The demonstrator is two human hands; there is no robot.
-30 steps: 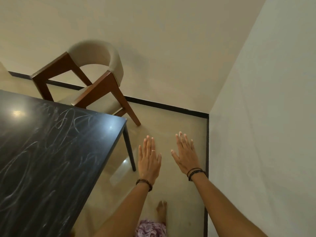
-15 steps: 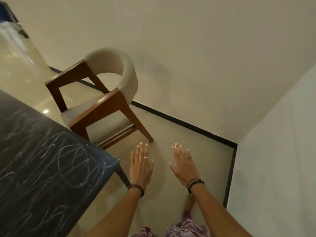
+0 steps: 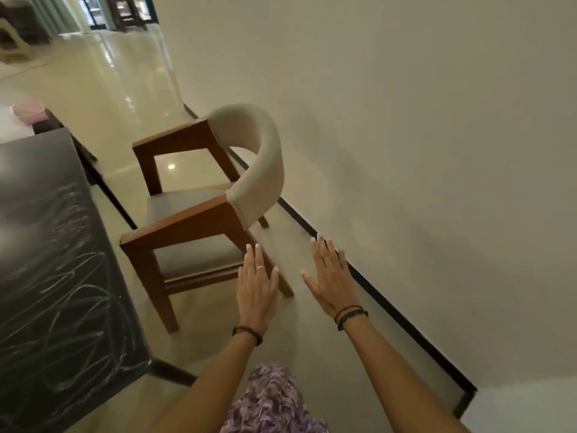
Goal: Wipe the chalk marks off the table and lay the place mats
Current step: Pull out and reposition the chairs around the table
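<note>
The black table (image 3: 28, 170) fills the left side of the head view, its top covered with white chalk scribbles (image 3: 71, 295). My left hand (image 3: 256, 289) and my right hand (image 3: 331, 279) are held out flat in the air to the right of the table, fingers straight, palms down, holding nothing. Both hover over the floor in front of the chair, apart from the table. A pink thing (image 3: 27, 111) lies beyond the table's far end, too blurred to identify. No place mat or cloth is recognisable.
A wooden chair (image 3: 199, 210) with a beige curved back stands between the table and the wall (image 3: 406, 120). A dark skirting strip runs along the wall's base. Glossy floor (image 3: 118, 82) stretches away toward dark furniture at the far top left.
The view has swung left and up, bringing the chair to the centre and the far floor into sight. Both hands stay flat and empty, held out ahead.
</note>
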